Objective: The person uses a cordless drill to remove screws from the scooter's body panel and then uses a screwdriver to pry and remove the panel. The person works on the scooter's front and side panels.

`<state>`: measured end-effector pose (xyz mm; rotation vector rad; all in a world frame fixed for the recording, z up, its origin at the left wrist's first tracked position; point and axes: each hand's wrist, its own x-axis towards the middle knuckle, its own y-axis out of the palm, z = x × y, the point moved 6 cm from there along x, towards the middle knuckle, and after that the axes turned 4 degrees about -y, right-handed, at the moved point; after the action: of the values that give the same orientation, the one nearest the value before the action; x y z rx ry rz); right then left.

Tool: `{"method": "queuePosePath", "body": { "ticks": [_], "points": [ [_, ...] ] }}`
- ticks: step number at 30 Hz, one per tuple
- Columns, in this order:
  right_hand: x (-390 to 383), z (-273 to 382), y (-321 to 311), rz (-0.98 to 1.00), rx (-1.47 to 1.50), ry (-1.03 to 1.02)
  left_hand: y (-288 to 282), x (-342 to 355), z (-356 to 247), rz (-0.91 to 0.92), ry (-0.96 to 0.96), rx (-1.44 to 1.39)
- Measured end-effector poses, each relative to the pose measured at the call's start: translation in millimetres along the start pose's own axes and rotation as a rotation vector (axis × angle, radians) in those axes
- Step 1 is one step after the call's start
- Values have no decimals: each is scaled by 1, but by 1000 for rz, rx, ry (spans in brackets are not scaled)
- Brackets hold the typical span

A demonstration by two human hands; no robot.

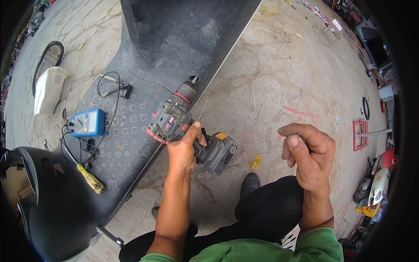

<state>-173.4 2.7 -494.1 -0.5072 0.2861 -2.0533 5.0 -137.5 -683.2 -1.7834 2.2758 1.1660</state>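
Note:
My left hand grips a grey and red cordless drill by its handle, held over the right edge of a black scooter footboard. The drill's chuck points away from me and its battery hangs to the right over the concrete. My right hand is raised to the right of the drill, fingers curled and thumb close to the index finger; what they hold, if anything, is hidden. On the footboard lie a blue multimeter with leads, dark probes and a yellow-handled screwdriver.
The scooter's black seat section is at lower left. A white plastic piece lies beyond the footboard. A small yellow item rests on the concrete floor. A red stand and a white two-wheeler are at the right.

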Motion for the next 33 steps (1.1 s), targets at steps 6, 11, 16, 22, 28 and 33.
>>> {"method": "queuePosePath", "body": {
  "ticks": [6, 11, 16, 22, 28, 33],
  "points": [
    [3, 1, 1, -7, -12, 19, -8, 1, 0, -16, 47, 56],
    [2, 3, 4, 8, 14, 28, -8, 0, -2, -26, 56, 76],
    [0, 3, 5, -8, 16, 24, -3, -3, -11, -65, 61, 91],
    [-2, 5, 1, -26, 29, 36, -2, -5, -16, -42, -8, 72],
    [-3, 8, -3, -21, 28, 10, -4, -3, -10, -21, 31, 85],
    [-5, 6, -3, -23, 19, 15, -5, 1, -11, -33, 41, 113]
  ]
}}
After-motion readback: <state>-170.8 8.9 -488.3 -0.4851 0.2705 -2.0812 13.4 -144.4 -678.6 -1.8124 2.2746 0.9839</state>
